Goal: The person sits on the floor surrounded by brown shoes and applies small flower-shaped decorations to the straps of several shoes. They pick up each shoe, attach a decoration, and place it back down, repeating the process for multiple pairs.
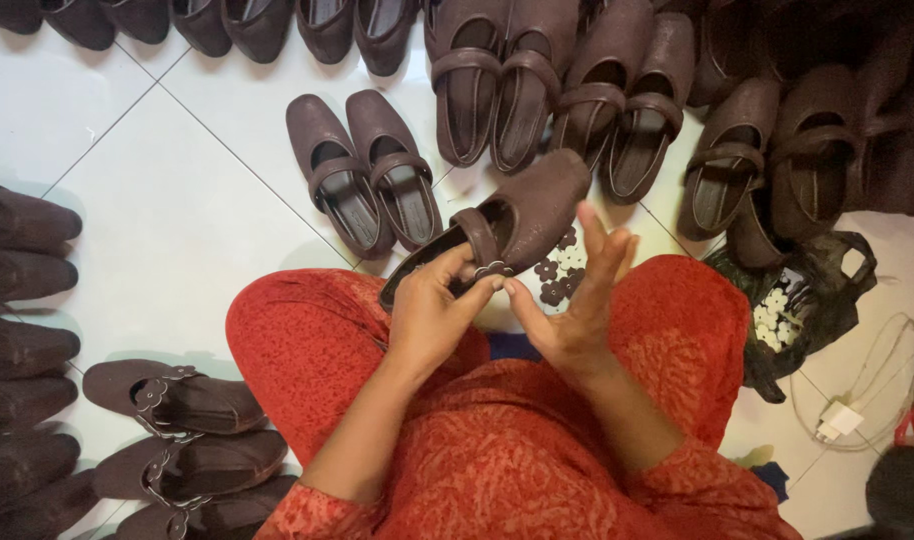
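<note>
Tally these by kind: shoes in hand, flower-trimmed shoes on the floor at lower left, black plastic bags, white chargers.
brown shoe held in the left hand: 1
flower-trimmed shoes on the floor: 3
black plastic bag: 1
white charger: 1
Total: 6

The shoe sits between the left hand and right hand, above the lap. On the floor, a pair of shoes lies just behind it, a row of shoes along the far edge. More shoes line the left edge; a bag lies right, a charger near the right corner
</note>
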`<state>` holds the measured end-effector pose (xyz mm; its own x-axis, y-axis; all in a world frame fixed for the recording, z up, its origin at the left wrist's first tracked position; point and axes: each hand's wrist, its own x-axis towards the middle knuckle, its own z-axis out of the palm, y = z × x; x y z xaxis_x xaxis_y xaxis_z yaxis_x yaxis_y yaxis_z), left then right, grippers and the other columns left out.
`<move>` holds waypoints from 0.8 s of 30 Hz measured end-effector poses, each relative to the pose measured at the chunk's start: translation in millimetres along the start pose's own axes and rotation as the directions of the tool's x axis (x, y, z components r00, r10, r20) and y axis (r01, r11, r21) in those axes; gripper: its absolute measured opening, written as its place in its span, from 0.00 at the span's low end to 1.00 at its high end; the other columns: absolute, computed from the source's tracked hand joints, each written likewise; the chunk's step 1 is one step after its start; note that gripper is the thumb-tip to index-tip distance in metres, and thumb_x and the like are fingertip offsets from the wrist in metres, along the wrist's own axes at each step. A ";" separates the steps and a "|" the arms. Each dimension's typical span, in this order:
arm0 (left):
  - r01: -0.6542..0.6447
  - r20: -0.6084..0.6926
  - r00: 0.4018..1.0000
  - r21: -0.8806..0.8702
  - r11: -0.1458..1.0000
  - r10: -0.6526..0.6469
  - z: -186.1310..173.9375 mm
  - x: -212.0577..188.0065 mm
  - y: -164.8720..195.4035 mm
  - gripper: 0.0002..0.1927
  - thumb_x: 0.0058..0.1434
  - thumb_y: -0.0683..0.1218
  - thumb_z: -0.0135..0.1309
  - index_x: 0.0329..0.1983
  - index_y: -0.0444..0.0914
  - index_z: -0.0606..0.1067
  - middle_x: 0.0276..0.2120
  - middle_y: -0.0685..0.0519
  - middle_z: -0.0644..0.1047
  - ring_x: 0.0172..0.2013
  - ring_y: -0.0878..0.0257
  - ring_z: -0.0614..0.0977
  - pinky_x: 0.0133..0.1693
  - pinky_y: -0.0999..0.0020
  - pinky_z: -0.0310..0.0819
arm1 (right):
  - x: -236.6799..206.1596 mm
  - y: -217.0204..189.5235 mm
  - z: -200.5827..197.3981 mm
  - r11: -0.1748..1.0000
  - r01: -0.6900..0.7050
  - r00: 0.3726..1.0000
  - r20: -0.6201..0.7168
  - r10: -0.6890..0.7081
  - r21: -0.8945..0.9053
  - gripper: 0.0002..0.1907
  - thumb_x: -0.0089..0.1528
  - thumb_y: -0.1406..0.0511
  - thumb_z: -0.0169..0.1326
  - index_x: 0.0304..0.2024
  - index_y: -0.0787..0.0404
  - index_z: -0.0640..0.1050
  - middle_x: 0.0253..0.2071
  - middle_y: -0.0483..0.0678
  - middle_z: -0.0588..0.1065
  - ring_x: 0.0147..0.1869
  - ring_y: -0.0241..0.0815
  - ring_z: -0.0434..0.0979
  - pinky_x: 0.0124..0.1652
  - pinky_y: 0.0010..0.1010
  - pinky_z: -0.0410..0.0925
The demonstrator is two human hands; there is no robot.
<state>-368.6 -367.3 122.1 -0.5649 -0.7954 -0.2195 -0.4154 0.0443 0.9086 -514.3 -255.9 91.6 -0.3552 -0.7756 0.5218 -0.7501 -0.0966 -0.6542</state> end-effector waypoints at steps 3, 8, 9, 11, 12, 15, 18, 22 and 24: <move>-0.135 0.004 0.991 0.043 0.990 0.135 0.6 -1.4 -0.4 0.24 0.56 0.48 0.63 0.57 0.42 0.78 0.29 0.50 0.80 0.27 0.58 0.80 0.32 0.65 0.73 | 7.4 2.6 -6.9 0.953 0.195 0.980 0.093 -0.178 -0.231 0.58 0.65 0.61 0.67 0.79 0.59 0.37 0.65 0.47 0.75 0.82 0.44 0.57 0.74 0.51 0.16; -0.331 0.094 0.943 0.164 0.929 0.320 -3.0 -3.8 -7.1 0.22 0.59 0.50 0.64 0.56 0.41 0.78 0.33 0.47 0.82 0.34 0.49 0.82 0.38 0.56 0.73 | 17.2 -1.3 -20.8 0.971 0.155 0.954 0.282 -0.100 -0.180 0.49 0.65 0.60 0.62 0.77 0.67 0.48 0.52 0.40 0.81 0.74 0.41 0.66 0.71 0.59 0.16; -0.342 0.111 0.938 0.147 0.928 0.328 -3.8 -4.0 -7.9 0.23 0.59 0.50 0.64 0.57 0.40 0.77 0.33 0.47 0.82 0.35 0.49 0.82 0.38 0.56 0.73 | 19.4 -2.0 -24.3 0.976 0.130 0.945 0.318 -0.070 -0.173 0.49 0.63 0.60 0.62 0.77 0.67 0.48 0.51 0.40 0.81 0.72 0.42 0.67 0.71 0.60 0.16; -0.361 0.144 0.928 0.116 0.925 0.344 -5.4 -5.0 -8.2 0.25 0.58 0.50 0.63 0.59 0.39 0.76 0.35 0.47 0.83 0.35 0.49 0.83 0.38 0.57 0.74 | 22.6 -3.6 -31.7 0.984 0.079 0.920 0.391 -0.011 -0.158 0.51 0.60 0.61 0.63 0.76 0.66 0.50 0.48 0.39 0.82 0.68 0.43 0.68 0.70 0.62 0.17; -0.365 0.158 0.925 0.119 0.923 0.346 -5.7 -5.0 -7.7 0.26 0.58 0.50 0.63 0.59 0.39 0.76 0.36 0.46 0.83 0.35 0.49 0.82 0.38 0.56 0.74 | 24.4 -3.6 -34.4 0.986 0.084 0.913 0.406 -0.019 -0.141 0.52 0.59 0.61 0.62 0.76 0.67 0.49 0.48 0.40 0.82 0.69 0.44 0.68 0.70 0.63 0.18; -0.335 0.225 0.927 0.137 0.932 0.300 -5.5 -5.2 -4.8 0.27 0.57 0.50 0.64 0.60 0.39 0.76 0.36 0.45 0.83 0.36 0.48 0.83 0.39 0.56 0.74 | 26.4 -3.1 -41.1 0.992 0.071 0.890 0.456 -0.015 -0.106 0.54 0.57 0.62 0.62 0.77 0.67 0.48 0.47 0.41 0.81 0.69 0.45 0.68 0.70 0.64 0.20; -0.251 0.312 0.927 0.110 0.962 0.207 -6.3 -5.3 -2.9 0.28 0.57 0.48 0.63 0.62 0.40 0.75 0.36 0.45 0.83 0.37 0.49 0.84 0.40 0.58 0.74 | 24.5 -0.6 -42.7 0.995 0.024 0.865 0.501 0.027 -0.096 0.54 0.57 0.62 0.64 0.77 0.66 0.47 0.44 0.41 0.80 0.68 0.45 0.69 0.71 0.65 0.21; -0.229 0.345 0.906 -0.088 0.970 0.245 -10.7 -7.6 -3.4 0.28 0.59 0.45 0.61 0.64 0.38 0.73 0.44 0.45 0.83 0.42 0.56 0.86 0.44 0.63 0.77 | 20.3 3.2 -40.6 0.997 -0.018 0.846 0.531 0.052 -0.070 0.55 0.56 0.62 0.64 0.77 0.64 0.47 0.46 0.43 0.79 0.68 0.45 0.69 0.71 0.64 0.21; -0.179 0.363 0.908 -0.108 0.978 0.207 -11.0 -7.8 -2.8 0.27 0.59 0.44 0.60 0.64 0.38 0.73 0.43 0.46 0.84 0.41 0.60 0.86 0.44 0.65 0.77 | 18.5 4.0 -40.5 0.998 -0.031 0.838 0.542 0.059 -0.061 0.55 0.56 0.62 0.64 0.78 0.62 0.47 0.47 0.43 0.79 0.67 0.45 0.69 0.71 0.64 0.21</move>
<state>-355.2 -367.8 125.1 -0.8580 -0.4939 -0.1408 -0.2280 0.1207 0.9662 -546.5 -245.4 120.8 -0.0396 -0.9940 0.1015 -0.7710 -0.0342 -0.6359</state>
